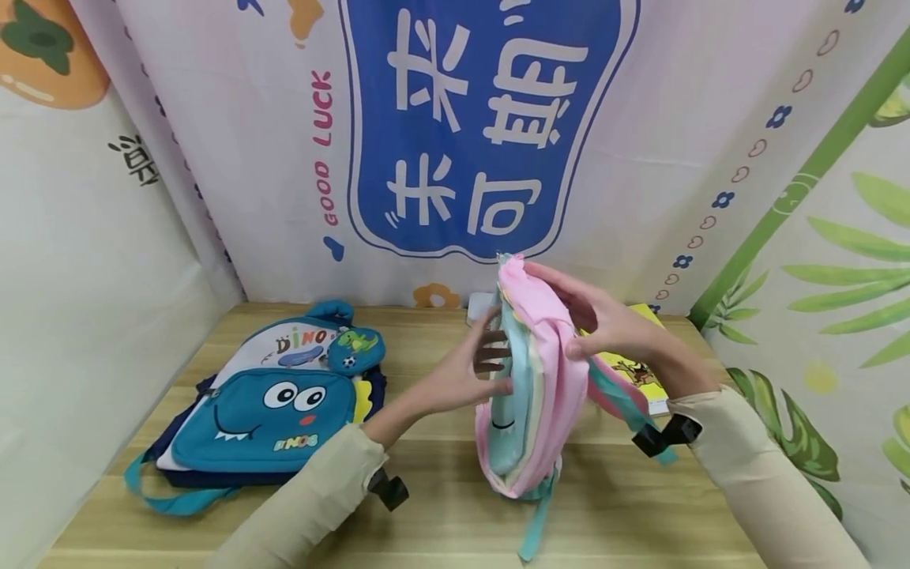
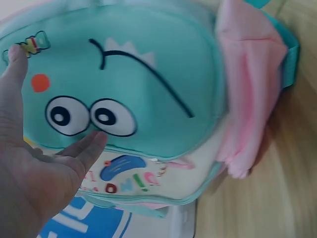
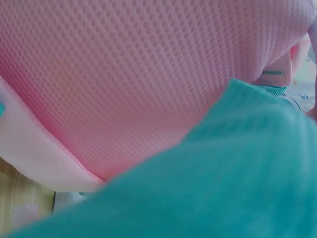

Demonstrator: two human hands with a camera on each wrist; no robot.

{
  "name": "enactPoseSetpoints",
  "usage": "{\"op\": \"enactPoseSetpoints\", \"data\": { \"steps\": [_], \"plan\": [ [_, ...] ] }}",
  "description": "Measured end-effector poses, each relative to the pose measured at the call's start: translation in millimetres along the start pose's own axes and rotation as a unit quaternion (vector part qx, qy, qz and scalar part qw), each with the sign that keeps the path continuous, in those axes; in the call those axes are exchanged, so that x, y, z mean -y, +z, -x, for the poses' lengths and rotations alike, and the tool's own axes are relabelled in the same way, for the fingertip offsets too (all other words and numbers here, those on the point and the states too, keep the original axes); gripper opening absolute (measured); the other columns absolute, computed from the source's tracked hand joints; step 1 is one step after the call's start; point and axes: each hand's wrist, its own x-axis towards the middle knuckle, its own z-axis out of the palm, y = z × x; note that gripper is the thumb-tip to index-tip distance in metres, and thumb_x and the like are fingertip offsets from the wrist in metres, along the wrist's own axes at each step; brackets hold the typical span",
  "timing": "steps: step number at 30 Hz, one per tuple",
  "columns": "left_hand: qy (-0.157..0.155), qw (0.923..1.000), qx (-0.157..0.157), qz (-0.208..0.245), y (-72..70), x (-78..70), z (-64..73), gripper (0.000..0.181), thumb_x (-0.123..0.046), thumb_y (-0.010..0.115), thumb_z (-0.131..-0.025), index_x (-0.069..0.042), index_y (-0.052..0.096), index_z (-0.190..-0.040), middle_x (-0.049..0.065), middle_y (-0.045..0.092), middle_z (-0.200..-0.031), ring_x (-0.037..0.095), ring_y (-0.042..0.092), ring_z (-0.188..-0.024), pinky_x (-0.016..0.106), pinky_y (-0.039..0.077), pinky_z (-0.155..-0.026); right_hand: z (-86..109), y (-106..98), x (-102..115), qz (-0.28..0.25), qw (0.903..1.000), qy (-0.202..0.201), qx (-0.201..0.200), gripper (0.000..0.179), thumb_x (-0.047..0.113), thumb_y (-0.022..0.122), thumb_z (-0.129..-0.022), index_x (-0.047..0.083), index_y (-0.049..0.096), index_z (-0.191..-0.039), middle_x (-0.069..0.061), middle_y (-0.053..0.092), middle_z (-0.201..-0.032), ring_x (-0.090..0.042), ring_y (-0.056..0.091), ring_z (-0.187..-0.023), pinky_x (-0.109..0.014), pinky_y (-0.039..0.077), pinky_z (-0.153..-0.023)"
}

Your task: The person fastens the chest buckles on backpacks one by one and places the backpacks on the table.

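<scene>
A small pink and teal backpack (image 1: 562,395) with a cartoon face stands upright, edge-on to the head view, on the wooden table. My right hand (image 1: 604,322) holds its upper back edge, with the thumb on the pink side and the fingers partly hidden behind. My left hand (image 1: 458,378) is at the teal front panel; in the left wrist view its fingers (image 2: 91,148) lie extended near the printed eyes. The right wrist view is filled by the pink mesh back (image 3: 148,74) and a teal strap (image 3: 228,168), so most of that hand is out of sight.
A blue and white dinosaur backpack (image 1: 242,423) lies at the left, with a round blue pouch (image 1: 355,352) on it. Behind the right hand is a yellow printed item (image 1: 648,316). A white object (image 1: 479,303) sits at the back. Printed curtains (image 1: 277,197) enclose the table (image 1: 441,506).
</scene>
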Motion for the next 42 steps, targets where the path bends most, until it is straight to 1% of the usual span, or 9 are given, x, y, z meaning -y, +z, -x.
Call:
{"op": "enactPoseSetpoints", "data": {
  "steps": [5,11,15,19,23,28,32,36,42],
  "plan": [
    [0.015,0.9994,-0.029,0.016,-19.2,-8.5,6.9,0.120,-0.069,0.076,-0.078,-0.027,0.004,-0.164,0.022,0.040,-0.154,0.039,0.047,-0.140,0.052,0.042,-0.115,-16.6,10.3,3.8,0.013,0.9999,0.006,-0.006,0.097,0.046,0.077,-0.086,0.022,0.024,-0.163,-0.003,0.030,-0.166,-0.028,0.040,-0.146,-0.037,0.043,-0.114],
    [0.019,0.9985,-0.049,-0.014,-50.3,-24.9,18.6,0.105,-0.047,0.079,-0.087,-0.028,0.009,-0.164,0.016,0.040,-0.154,0.035,0.048,-0.140,0.050,0.042,-0.115,-32.8,20.7,5.5,0.013,0.9994,0.031,-0.009,0.089,0.044,0.072,-0.092,0.022,0.023,-0.163,-0.004,0.033,-0.164,-0.028,0.042,-0.142,-0.047,0.043,-0.115],
    [0.009,0.9997,-0.016,-0.019,-70.2,-39.3,25.5,0.088,-0.029,0.070,-0.096,-0.031,0.013,-0.163,0.013,0.034,-0.159,0.037,0.042,-0.146,0.054,0.041,-0.115,-40.6,26.3,6.2,0.000,0.9991,0.040,-0.013,0.084,0.044,0.069,-0.095,0.022,0.024,-0.163,-0.002,0.034,-0.163,-0.026,0.043,-0.140,-0.041,0.047,-0.112],
    [-0.025,0.9986,0.002,-0.046,-84.4,-57.6,28.2,0.077,-0.034,0.061,-0.099,-0.029,0.016,-0.162,0.013,0.035,-0.159,0.038,0.041,-0.145,0.058,0.041,-0.114,-47.8,33.4,8.4,0.001,0.9988,0.045,-0.017,0.084,0.049,0.068,-0.095,0.023,0.026,-0.162,0.002,0.034,-0.163,-0.024,0.044,-0.140,-0.038,0.049,-0.109],
    [-0.074,0.9931,-0.004,-0.091,-93.4,-75.6,27.2,0.074,-0.037,0.062,-0.099,-0.025,0.022,-0.161,0.014,0.043,-0.154,0.037,0.047,-0.138,0.058,0.043,-0.112,-53.9,41.3,9.5,0.007,0.9988,0.044,-0.017,0.089,0.057,0.068,-0.092,0.023,0.026,-0.163,0.004,0.033,-0.164,-0.023,0.041,-0.144,-0.044,0.047,-0.112],
    [-0.121,0.9802,-0.025,-0.155,-101.4,-90.7,26.4,0.078,-0.039,0.066,-0.095,-0.023,0.024,-0.160,0.012,0.041,-0.154,0.036,0.050,-0.133,0.056,0.050,-0.105,-57.3,51.6,7.2,0.006,0.9992,0.038,0.005,0.091,0.056,0.065,-0.095,0.023,0.017,-0.165,0.006,0.022,-0.170,-0.020,0.025,-0.156,-0.049,0.038,-0.118],
    [-0.134,0.9711,-0.025,-0.196,-105.4,-94.8,30.1,0.084,-0.043,0.070,-0.091,-0.023,0.026,-0.159,0.011,0.040,-0.156,0.035,0.051,-0.132,0.052,0.055,-0.100,-57.0,60.2,5.8,0.027,0.9983,0.044,0.027,0.088,0.045,0.065,-0.098,0.025,0.012,-0.165,0.005,0.016,-0.171,-0.021,0.023,-0.157,-0.051,0.035,-0.120],
    [-0.137,0.9679,-0.026,-0.209,-109.3,-93.7,37.4,0.080,-0.043,0.071,-0.090,-0.022,0.033,-0.157,0.009,0.044,-0.152,0.035,0.053,-0.130,0.050,0.057,-0.097,-53.4,65.0,4.0,0.052,0.9958,0.065,0.038,0.084,0.038,0.066,-0.099,0.028,0.015,-0.165,0.003,0.021,-0.170,-0.023,0.029,-0.155,-0.054,0.036,-0.119],
    [-0.144,0.9662,-0.039,-0.210,-115.5,-89.1,49.4,0.074,-0.046,0.072,-0.089,-0.024,0.040,-0.152,0.007,0.049,-0.148,0.034,0.057,-0.127,0.050,0.056,-0.097,-43.0,61.5,-3.7,0.042,0.9961,0.070,0.034,0.082,0.038,0.067,-0.098,0.023,0.021,-0.164,-0.002,0.024,-0.170,-0.029,0.024,-0.157,-0.055,0.036,-0.119]
  ]
}}
